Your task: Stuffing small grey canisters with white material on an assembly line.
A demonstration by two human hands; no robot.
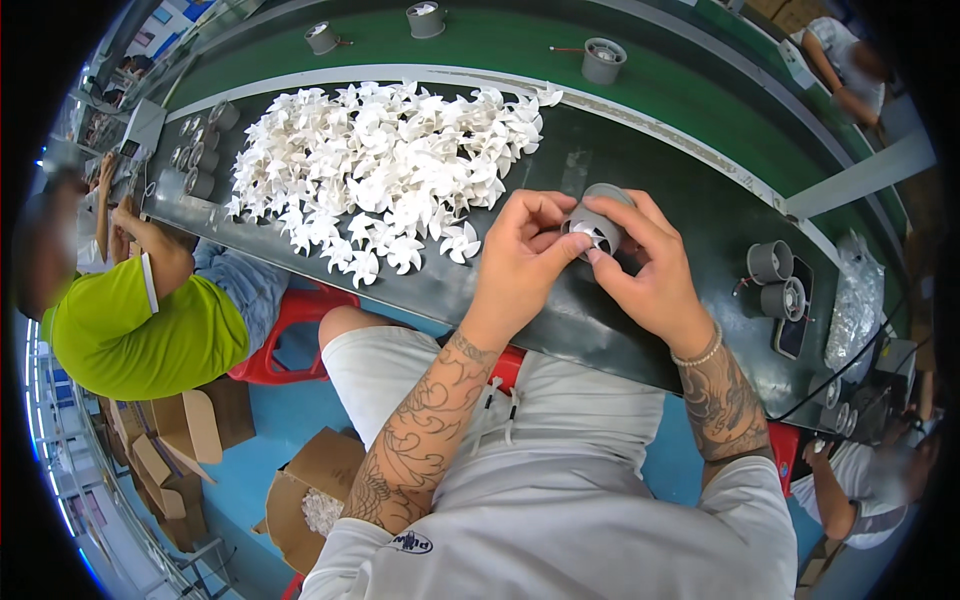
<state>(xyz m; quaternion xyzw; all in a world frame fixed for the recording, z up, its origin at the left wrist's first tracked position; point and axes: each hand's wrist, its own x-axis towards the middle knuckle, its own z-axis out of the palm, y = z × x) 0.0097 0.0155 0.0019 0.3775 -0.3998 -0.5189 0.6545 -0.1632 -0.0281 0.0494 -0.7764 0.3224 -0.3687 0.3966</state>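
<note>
Over the near half of a dark desk (700, 205), a grey housing (609, 193), short & cylindrical, is held tilted between two bare hands, w/ a white part (589, 231) showing at its open mouth, mostly hidden by the thumbs. L hand (529, 240) closes on the housing's left side, fingers curled, thumb tip at the mouth; can't tell if that thumb also presses the white part. R hand (654, 258) wraps the right side, fingers over the outer wall, thumb near the lower rim. Judging by looks: prob. light, stiff plastic, smooth enough to slip a bit, so best hold = round the outer wall; hard pressure on the thinner white part could bend or chip it. To the left on the desk, a big loose heap of white fan blades (390, 160), v. light-looking, w/ thin curved vanes; hub is the safer hold, b/c they overlap & may snag. To the right, two more grey cylinders (769, 262) stand by a dark phone (790, 338), then a clear plastic bag (854, 305). Beyond, a green belt (500, 45) carries spaced-out grey units (603, 66). Far left, a co-worker in a lime shirt (150, 335) sits; below, an open cardboard box (290, 500).
</note>
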